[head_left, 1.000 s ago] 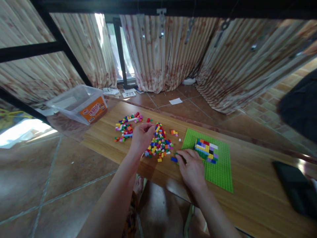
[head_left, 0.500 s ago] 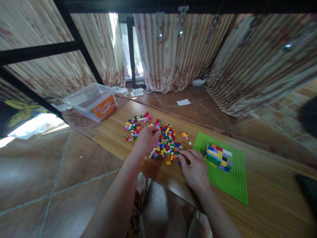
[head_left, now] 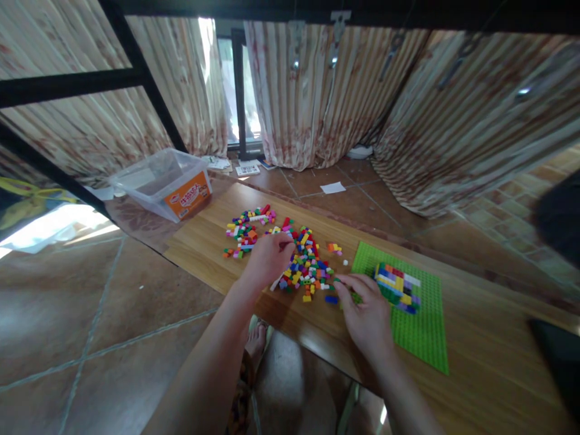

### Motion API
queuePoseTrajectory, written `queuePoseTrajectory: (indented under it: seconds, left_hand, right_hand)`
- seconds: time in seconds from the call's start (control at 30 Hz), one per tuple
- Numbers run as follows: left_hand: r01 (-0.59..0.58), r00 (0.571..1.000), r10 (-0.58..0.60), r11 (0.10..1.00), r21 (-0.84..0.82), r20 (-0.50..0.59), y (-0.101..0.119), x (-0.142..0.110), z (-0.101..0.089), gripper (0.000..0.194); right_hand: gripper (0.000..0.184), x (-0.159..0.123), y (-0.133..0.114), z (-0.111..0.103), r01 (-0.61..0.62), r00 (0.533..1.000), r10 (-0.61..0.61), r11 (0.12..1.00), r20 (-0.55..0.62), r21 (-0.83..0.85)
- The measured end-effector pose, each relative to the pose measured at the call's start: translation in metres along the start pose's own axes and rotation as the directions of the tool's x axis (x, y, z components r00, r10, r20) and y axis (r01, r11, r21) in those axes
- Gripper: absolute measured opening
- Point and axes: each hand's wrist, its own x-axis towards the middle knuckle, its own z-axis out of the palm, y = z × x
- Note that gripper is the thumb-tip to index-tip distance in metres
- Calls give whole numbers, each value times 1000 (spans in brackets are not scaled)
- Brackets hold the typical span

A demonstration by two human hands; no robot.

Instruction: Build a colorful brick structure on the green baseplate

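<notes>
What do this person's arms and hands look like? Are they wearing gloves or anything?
No gloves: the left hand and right hand are both bare. The left forearm and right forearm show no sleeves as far as the picture reaches, and I see no watch or bracelet. Fingernail details are too small to make out.

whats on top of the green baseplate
A multicoloured brick build sits on the green baseplate, with bare surface showing around it. The area beneath the build is hidden, and the right hand covers part of the baseplate's left side.
</notes>
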Motion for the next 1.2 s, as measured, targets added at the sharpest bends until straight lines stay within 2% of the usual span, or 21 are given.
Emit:
queuePoseTrajectory:
  seconds: [0.07,0.17,0.23,0.33,0.4,0.47,0.57,0.67,0.83,1.03,1.2]
  left_hand:
    - [-27,1000,27,999,-27,15,1,-1,2,22]
    - [-144,984,154,984,-106,95,8,-5,10,20]
    - [-244,952,261,962,-120,162,16,-11,18,19]
    - [-370,899,364,929,-24,242,32,-21,34,18]
    - [-427,876,394,902,66,279,40,-26,44,17]
    - [-464,859,407,876,134,312,44,-28,52,15]
    - [-483,851,403,853,199,338,44,-26,60,14]
    - [-484,851,392,844,232,350,42,-23,63,15]
    - [-485,848,397,849,210,351,44,-21,65,17]
    - [-477,848,431,874,89,310,45,-20,67,19]
    - [-461,855,421,884,73,302,45,-19,69,19]
  right_hand:
    - [25,-3,5,-16,-38,998,38,999,-40,-7]
    - [25,-9,13,-39,-130,988,126,991,-92,-36]
    - [24,-14,17,-54,-172,978,166,984,-123,-38]
    - [23,-18,29,-76,-212,962,207,977,-176,-10]
    - [24,-21,42,-93,-287,931,283,958,-230,15]
    - [24,-25,57,-109,-398,874,400,915,-274,67]
    - [25,-30,76,-126,-500,808,529,848,-258,176]
    - [26,-33,83,-126,-503,816,544,835,-193,224]
    - [24,-28,84,-106,-471,848,513,845,-132,255]
    - [27,-24,90,-95,-429,888,448,888,-103,167]
    - [27,-22,92,-94,-401,904,416,906,-100,139]
